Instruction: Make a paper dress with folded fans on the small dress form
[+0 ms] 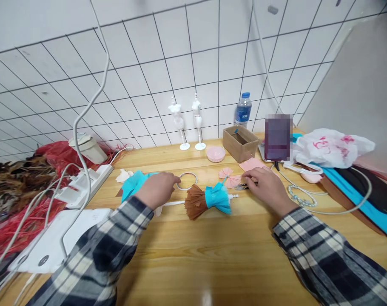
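Observation:
A small white mannequin (pixel 234 196) lies on its side, dressed in a pleated brown and blue paper skirt (pixel 195 202) with a blue band. To its left, my left hand (pixel 158 189) hovers low by crumpled blue paper (pixel 131 185), its fingers loosely stretched toward a thin white ring (pixel 187 187); it holds nothing I can see. On the right, the bent fingers of my right hand (pixel 265 187) close at a small dark-handled tool (pixel 243 186), partly hidden by them. Pleated pink paper (pixel 227 175) lies beside that tool.
Two white mannequins (pixel 182 127) stand behind, near a pink bowl (pixel 215 154), a cardboard box (pixel 240 142) and a water bottle (pixel 244 108). A phone (pixel 278 138), cables and a plastic bag (pixel 334 146) are at right. A power strip (pixel 85 185) and hanging cable (pixel 77 127) are left.

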{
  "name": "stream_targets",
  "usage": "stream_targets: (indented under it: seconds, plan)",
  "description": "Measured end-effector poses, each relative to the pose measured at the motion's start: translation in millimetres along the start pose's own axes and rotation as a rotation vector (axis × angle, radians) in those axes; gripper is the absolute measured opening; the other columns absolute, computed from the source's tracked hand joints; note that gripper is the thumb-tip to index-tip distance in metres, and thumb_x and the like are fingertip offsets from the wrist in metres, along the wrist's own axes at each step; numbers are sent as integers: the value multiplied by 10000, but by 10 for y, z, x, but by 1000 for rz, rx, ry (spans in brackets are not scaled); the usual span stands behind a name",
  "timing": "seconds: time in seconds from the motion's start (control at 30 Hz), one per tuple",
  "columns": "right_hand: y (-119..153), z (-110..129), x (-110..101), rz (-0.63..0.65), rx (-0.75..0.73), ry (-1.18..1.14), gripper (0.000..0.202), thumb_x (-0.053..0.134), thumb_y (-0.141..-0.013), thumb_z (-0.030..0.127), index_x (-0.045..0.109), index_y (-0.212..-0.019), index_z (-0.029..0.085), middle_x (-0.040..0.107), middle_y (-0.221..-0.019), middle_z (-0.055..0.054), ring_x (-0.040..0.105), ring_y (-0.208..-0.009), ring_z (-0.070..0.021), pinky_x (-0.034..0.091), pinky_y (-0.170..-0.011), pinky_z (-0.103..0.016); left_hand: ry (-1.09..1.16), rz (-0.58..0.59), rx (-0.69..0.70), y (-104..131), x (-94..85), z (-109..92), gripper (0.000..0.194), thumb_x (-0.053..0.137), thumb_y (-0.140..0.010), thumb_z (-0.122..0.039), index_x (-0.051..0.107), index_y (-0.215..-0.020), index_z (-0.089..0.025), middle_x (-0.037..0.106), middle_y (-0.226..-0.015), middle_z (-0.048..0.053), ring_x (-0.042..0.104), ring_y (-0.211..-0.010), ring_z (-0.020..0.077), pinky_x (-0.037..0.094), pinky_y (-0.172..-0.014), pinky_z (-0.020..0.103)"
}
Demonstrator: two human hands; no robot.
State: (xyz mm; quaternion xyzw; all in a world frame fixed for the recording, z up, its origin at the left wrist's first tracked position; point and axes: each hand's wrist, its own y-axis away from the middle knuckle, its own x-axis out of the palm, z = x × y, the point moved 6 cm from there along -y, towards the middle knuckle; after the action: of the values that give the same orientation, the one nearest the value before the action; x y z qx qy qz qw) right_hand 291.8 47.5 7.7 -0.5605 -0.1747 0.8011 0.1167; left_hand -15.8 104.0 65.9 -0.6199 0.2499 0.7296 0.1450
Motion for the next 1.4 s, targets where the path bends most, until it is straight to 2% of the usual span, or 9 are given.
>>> stream_targets:
  seconds: [0.23,0.33,0.43,0.53,0.6,0.73,0.83,0.97,1.4]
  plan:
    - [22,-32,6,-18,-2,-41,214,509,-891,233,716,-926,197,722,-925,-52,605,-897,-229,413,-791,-344,-28,143,14,-487,345,-92,265,570,-770,-119,682,-992,-209,682,-1062,124,646,-996,280,480,-829,369]
    - [18,-45,14,-16,0,-50,216,503,-891,228,714,-929,201,722,-929,-50,605,-899,-231,413,-789,-345,9,137,2,-523,329,-10,129,556,-785,-156,669,-842,-185,696,-991,128,649,-959,285,467,-811,369]
    - [4,-84,3,-38,5,-61,220,498,-887,222,714,-926,202,722,-922,-52,608,-897,-234,420,-790,-348,70,91,-37,-408,156,108,168,456,-861,-184,613,-921,-187,703,-912,95,657,-825,239,466,-733,336]
    - [3,-54,-78,-114,-15,-82,218,495,-885,216,707,-932,196,723,-939,-60,610,-905,-237,432,-807,-357,164,-104,-102,-92,-140,117,271,266,-973,-272,524,-1011,-197,680,-941,70,633,-806,206,462,-718,318]
    - [31,77,-183,-194,-69,-111,213,498,-888,216,692,-971,188,718,-951,-69,610,-912,-239,438,-823,-364,447,-467,-84,242,-372,4,227,315,-982,-348,491,-986,-205,651,-866,38,613,-791,188,466,-740,306]
    - [213,624,-408,-350,-270,-243,232,524,-892,230,616,-1102,194,693,-896,-64,602,-824,-222,452,-779,-368,678,-844,177,779,-366,-504,90,414,-950,-263,443,-1027,-225,551,-783,15,536,-690,163,450,-666,303]
    - [417,1065,-482,-383,-419,-418,371,532,-866,208,507,-1237,209,674,-950,-69,602,-845,-229,469,-783,-393,636,-848,377,851,-207,-850,65,447,-906,-170,436,-937,-226,509,-727,5,492,-661,157,429,-628,293]
    - [606,1381,-468,-325,-492,-593,528,521,-847,224,388,-1358,219,648,-1014,-87,605,-879,-249,501,-756,-423,548,-788,421,780,-92,-986,127,485,-867,-113,454,-935,-215,544,-730,8,502,-662,151,432,-614,276]
    - [625,1357,-395,-262,-281,-697,466,582,-881,256,447,-1326,260,656,-1050,-64,599,-926,-238,505,-794,-413,495,-739,516,758,18,-1128,190,492,-853,-105,493,-1013,-208,628,-742,31,567,-654,172,454,-629,315]
